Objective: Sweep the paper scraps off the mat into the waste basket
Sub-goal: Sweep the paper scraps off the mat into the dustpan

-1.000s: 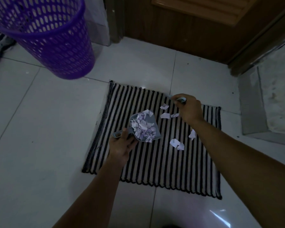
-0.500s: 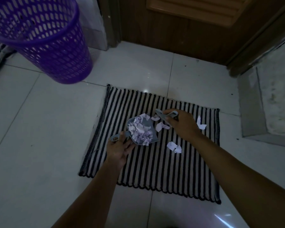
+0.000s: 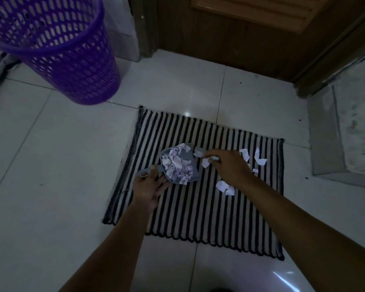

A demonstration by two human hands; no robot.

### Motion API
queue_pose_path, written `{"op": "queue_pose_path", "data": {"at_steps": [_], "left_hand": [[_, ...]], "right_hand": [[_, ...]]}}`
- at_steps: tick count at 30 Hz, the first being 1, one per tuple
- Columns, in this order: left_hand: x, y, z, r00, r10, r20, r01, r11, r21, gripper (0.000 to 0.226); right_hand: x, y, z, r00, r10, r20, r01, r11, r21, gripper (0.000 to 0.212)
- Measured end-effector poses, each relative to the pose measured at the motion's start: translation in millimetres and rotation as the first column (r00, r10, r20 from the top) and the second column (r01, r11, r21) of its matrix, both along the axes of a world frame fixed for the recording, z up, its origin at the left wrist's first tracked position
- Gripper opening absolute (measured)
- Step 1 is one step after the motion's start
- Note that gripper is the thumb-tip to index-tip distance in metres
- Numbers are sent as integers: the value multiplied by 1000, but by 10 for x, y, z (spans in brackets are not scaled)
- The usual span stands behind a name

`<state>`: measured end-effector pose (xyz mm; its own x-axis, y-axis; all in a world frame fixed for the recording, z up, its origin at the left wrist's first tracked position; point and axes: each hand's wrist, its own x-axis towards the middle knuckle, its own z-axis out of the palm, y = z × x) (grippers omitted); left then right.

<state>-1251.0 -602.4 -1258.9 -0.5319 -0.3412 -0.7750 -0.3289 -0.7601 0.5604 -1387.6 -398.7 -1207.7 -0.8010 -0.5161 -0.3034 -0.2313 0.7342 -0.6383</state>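
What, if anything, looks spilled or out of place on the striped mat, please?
Loose white paper scraps lie scattered on the striped mat, right of the dustpan and around the right hand, which grips a small brush. The dustpan, held by the left hand, is heaped full, so scraps at its open edge might spill.

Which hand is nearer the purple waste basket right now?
Left. The left hand holds the dustpan at the mat's left side, toward the waste basket; the right hand grips the brush farther right.
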Motion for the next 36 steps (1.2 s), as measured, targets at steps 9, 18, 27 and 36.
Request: {"op": "queue_pose_path", "data": {"at_steps": [9, 18, 27, 36], "left_hand": [[30, -124, 25, 994, -107, -4, 107, 994, -31, 36], [-15, -170, -11, 989, -141, 53, 144, 987, -69, 32], [37, -133, -52, 992, -117, 37, 118, 992, -40, 37], [72, -132, -75, 996, -73, 45, 73, 997, -1, 31]], "right_hand": [[-26, 203, 164, 947, -312, -73, 307, 949, -66, 18], [331, -254, 22, 928, -370, 36, 371, 923, -103, 16], [505, -410, 135, 925, -331, 186, 360, 921, -148, 16], [432, -310, 240, 847, -511, 142, 531, 816, -229, 12]]}}
